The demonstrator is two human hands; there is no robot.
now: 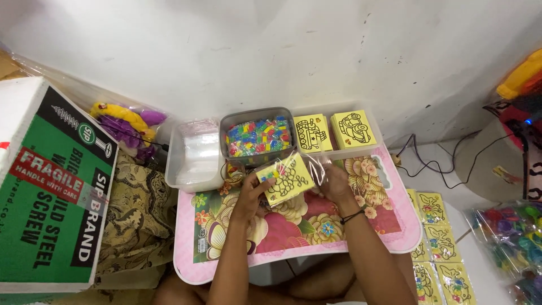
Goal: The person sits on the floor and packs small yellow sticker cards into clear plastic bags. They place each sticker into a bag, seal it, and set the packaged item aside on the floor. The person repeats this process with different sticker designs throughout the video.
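My left hand (250, 192) and my right hand (334, 183) hold a small yellow card with a black line drawing (288, 181) between them, over a pink floral tray table (293, 231). The card sits in a clear plastic sleeve (317, 168) that sticks out on the right side, where my right hand pinches it. Some small coloured pieces show at the card's top left corner. My left fingers grip the card's left edge. Just behind the card stands a grey tub of small multicoloured plastic pieces (258, 136).
Two stacks of yellow drawing cards (312, 133) (353, 129) sit in a tray by the wall. A clear plastic box (195, 155) lies left of the tub. A big green and white carton (51, 186) is at the left. Packed cards (437, 248) and bagged toys (511, 237) lie at the right.
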